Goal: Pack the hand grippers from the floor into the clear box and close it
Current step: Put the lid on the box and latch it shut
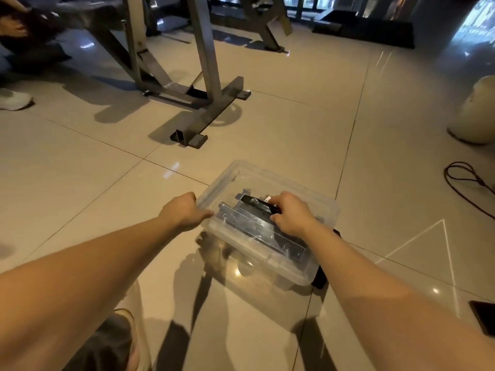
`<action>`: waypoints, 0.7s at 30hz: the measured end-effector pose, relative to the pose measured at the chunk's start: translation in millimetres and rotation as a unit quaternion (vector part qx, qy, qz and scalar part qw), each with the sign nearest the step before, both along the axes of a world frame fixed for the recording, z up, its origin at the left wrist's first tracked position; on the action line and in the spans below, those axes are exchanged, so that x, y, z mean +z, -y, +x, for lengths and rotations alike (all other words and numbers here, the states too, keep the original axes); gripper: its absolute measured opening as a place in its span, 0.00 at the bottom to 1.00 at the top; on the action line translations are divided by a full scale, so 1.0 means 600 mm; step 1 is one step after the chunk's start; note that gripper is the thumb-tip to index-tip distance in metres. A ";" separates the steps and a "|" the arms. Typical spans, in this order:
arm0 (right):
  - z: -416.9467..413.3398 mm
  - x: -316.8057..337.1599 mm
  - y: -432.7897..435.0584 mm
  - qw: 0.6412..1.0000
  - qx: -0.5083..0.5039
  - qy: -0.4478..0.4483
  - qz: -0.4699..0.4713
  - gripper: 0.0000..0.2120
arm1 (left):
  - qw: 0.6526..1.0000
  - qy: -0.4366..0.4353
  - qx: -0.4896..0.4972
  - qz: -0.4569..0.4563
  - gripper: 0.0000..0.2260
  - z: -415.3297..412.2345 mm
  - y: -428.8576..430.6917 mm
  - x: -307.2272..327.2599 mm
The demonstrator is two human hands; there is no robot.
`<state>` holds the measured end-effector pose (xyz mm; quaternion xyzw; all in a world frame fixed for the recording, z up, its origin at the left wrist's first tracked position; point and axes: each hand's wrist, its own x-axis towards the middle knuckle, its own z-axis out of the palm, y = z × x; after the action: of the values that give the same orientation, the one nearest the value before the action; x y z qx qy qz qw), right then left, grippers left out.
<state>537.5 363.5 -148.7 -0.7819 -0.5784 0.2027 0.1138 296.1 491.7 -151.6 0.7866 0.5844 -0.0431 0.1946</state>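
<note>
A clear plastic box (267,183) sits low in the middle of the view over the tiled floor, its clear lid on top. A black handle (258,204) lies across the lid. My left hand (184,210) grips the box's left rim. My right hand (289,212) holds the black handle, fingers curled round it. Dark shapes show through the plastic, too blurred to tell whether they are hand grippers. A black piece (321,277) sticks out at the box's near right corner.
A metal gym frame's base (192,108) stands on the floor beyond the box. A black cable (460,178) and a dark phone (484,317) lie at the right, near a pale round object (476,111). Another person's shoe (13,99) is at the far left.
</note>
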 end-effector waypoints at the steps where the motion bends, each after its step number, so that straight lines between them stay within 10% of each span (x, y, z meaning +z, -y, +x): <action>1: 0.002 -0.001 -0.004 1.000 -0.001 -0.003 -0.004 0.19 | 1.000 0.000 -0.004 0.009 0.21 -0.001 -0.007 -0.004; 12: -0.008 0.016 0.027 0.999 0.004 0.042 -0.032 0.23 | 0.995 0.007 -0.054 -0.080 0.27 0.017 -0.100 -0.004; 17: 0.048 -0.001 0.116 0.961 -0.251 0.084 0.078 0.21 | 0.987 0.092 -0.047 -0.126 0.33 0.056 -0.097 -0.006; 21: 0.049 -0.018 0.165 0.837 -0.488 -0.246 -0.024 0.43 | 0.974 0.134 0.014 -0.180 0.24 0.070 -0.101 -0.014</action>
<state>567.1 264.7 -159.8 -0.8895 -0.0695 0.3205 0.3181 337.9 552.3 -160.0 0.7291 0.5465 -0.0388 0.4101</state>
